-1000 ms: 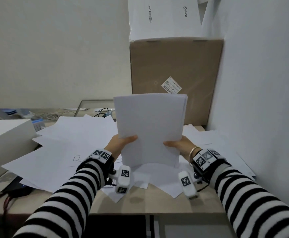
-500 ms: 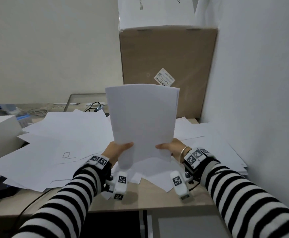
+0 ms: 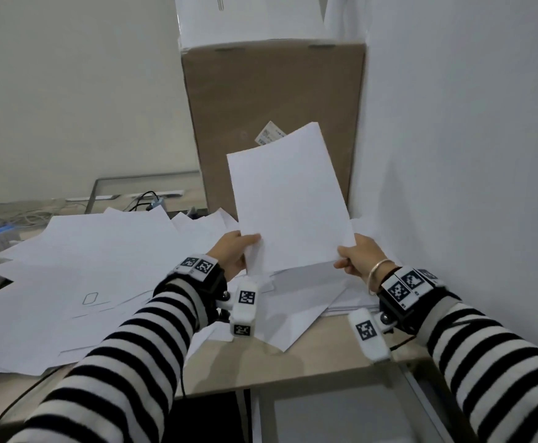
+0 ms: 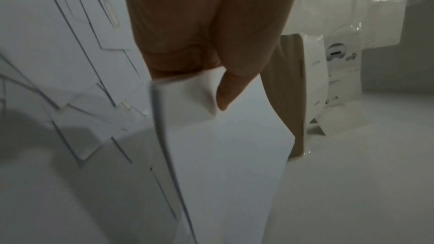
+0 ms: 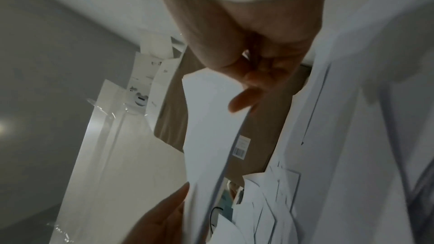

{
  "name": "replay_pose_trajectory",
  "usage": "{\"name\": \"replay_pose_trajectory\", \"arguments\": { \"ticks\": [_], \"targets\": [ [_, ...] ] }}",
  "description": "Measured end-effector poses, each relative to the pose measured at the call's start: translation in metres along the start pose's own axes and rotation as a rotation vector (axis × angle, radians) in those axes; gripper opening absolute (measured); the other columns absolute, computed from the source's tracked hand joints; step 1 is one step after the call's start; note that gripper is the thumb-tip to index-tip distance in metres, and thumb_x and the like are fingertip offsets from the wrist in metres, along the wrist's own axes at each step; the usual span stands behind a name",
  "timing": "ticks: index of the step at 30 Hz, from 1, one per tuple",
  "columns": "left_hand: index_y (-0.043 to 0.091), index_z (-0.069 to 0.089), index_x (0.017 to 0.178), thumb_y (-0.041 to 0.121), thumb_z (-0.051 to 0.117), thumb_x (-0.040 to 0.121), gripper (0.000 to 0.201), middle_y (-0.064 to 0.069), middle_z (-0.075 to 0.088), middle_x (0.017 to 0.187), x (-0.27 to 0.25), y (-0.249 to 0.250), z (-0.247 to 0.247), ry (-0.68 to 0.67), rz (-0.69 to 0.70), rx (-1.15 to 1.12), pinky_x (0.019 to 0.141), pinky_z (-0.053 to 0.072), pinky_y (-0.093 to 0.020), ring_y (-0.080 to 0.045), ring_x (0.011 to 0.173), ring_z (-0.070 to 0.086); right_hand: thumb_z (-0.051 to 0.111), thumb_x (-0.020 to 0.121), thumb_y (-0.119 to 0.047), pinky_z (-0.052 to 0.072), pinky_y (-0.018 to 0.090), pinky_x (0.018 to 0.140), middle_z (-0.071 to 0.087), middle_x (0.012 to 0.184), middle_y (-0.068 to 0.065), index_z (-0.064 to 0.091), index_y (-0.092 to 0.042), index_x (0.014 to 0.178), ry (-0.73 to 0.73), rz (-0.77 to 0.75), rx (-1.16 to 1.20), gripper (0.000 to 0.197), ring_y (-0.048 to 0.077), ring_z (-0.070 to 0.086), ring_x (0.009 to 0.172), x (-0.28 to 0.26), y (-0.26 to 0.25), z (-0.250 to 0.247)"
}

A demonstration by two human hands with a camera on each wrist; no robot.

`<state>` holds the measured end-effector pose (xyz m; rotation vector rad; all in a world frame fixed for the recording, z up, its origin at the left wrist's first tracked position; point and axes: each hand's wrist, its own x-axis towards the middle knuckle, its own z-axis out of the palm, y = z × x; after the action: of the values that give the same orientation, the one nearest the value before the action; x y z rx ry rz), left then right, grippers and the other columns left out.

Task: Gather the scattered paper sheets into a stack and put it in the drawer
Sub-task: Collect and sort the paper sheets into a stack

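I hold a white paper stack (image 3: 288,199) upright over the desk, tilted a little to the right. My left hand (image 3: 234,251) pinches its lower left corner, thumb on the near face (image 4: 225,92). My right hand (image 3: 355,255) pinches the lower right corner (image 5: 249,84). The stack (image 4: 223,164) shows edge-on in both wrist views (image 5: 211,136). Loose sheets (image 3: 79,270) lie scattered across the desk to the left and beneath my hands. An open grey drawer (image 3: 341,417) shows below the desk's front edge at the bottom right.
A tall brown cardboard box (image 3: 274,100) stands at the back against the right wall (image 3: 469,155), with a white box (image 3: 248,17) on top. Cables (image 3: 146,199) and small items lie at the back left. The wooden desk edge (image 3: 261,369) runs just above the drawer.
The stack has tilted and shifted to the right, closer to the wall, with both hands following. The camera has also moved down and right, bringing the drawer into view.
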<state>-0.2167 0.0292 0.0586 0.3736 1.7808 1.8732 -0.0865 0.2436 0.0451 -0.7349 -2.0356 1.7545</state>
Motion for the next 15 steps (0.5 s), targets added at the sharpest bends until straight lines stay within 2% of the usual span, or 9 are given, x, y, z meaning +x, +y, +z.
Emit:
{"name": "replay_pose_trajectory", "arguments": {
  "ticks": [1,3,5,7,8,10,13,15],
  "targets": [
    [0.007,0.059,0.104,0.015,0.053,0.097,0.013,-0.009,0.064,0.096,0.001,-0.002,0.008,-0.005,-0.015,0.024,0.073,0.052,-0.030,-0.025,0.086,0.064,0.042,0.093,0.001,0.035,0.016,0.035,0.057,0.079,0.001,0.051,-0.010,0.106,0.064,0.010,0.010,0.019,0.009,0.060,0.043,0.001,0.002,-0.008],
    [0.012,0.058,0.100,0.019,0.051,0.097,0.010,-0.003,0.060,0.089,0.003,-0.005,0.023,0.026,-0.011,0.143,0.072,0.049,-0.027,-0.020,0.084,0.063,0.040,0.092,0.002,0.035,0.015,0.034,0.056,0.075,0.002,0.051,-0.011,0.107,0.188,0.029,0.029,0.022,0.010,0.058,0.041,0.005,0.005,-0.023],
    [0.009,0.060,0.113,0.019,0.052,0.096,0.022,-0.006,0.063,0.103,0.010,-0.009,0.031,0.055,0.031,0.405,0.074,0.047,-0.026,-0.020,0.095,0.062,0.039,0.092,0.002,0.035,0.013,0.031,0.057,0.074,0.005,0.052,-0.010,0.109,0.278,0.058,0.058,0.024,0.007,0.056,0.034,0.010,0.010,-0.036],
    [0.006,0.057,0.127,0.019,0.053,0.095,0.035,-0.010,0.059,0.126,0.017,-0.013,0.039,0.017,0.094,0.767,0.090,0.044,-0.029,-0.023,0.115,0.056,0.038,0.092,0.002,0.034,0.011,0.030,0.057,0.072,0.007,0.051,-0.009,0.107,0.339,0.097,0.080,0.023,0.004,0.053,0.029,0.014,0.015,-0.048],
    [0.007,0.055,0.131,0.021,0.053,0.096,0.038,-0.009,0.052,0.137,0.020,-0.014,0.043,-0.028,0.104,0.941,0.100,0.038,-0.029,-0.023,0.125,0.049,0.037,0.092,0.003,0.034,0.011,0.030,0.056,0.071,0.007,0.050,-0.008,0.103,0.364,0.113,0.083,0.020,0.004,0.052,0.027,0.015,0.018,-0.052],
    [0.013,0.041,0.143,0.029,0.052,0.096,0.050,-0.005,0.035,0.152,0.028,-0.020,0.053,-0.139,0.047,1.181,0.112,0.025,-0.029,-0.021,0.139,0.034,0.036,0.093,0.003,0.034,0.012,0.029,0.054,0.068,0.007,0.048,-0.009,0.093,0.401,0.141,0.072,0.017,0.004,0.050,0.025,0.019,0.021,-0.058],
    [0.017,0.019,0.152,0.040,0.053,0.094,0.070,0.000,0.018,0.159,0.042,-0.025,0.067,-0.253,-0.033,1.382,0.115,0.019,-0.030,-0.019,0.145,0.023,0.037,0.093,0.003,0.035,0.014,0.028,0.053,0.062,0.009,0.046,-0.007,0.103,0.422,0.190,0.056,0.017,0.005,0.047,0.022,0.024,0.028,-0.061],
    [0.017,0.017,0.152,0.045,0.056,0.091,0.077,-0.003,0.023,0.157,0.054,-0.028,0.080,-0.270,-0.039,1.448,0.114,0.023,-0.034,-0.023,0.143,0.028,0.037,0.094,0.003,0.036,0.013,0.030,0.052,0.060,0.010,0.045,-0.007,0.103,0.422,0.210,0.043,0.016,0.007,0.047,0.022,0.027,0.033,-0.066]
  ]
}}
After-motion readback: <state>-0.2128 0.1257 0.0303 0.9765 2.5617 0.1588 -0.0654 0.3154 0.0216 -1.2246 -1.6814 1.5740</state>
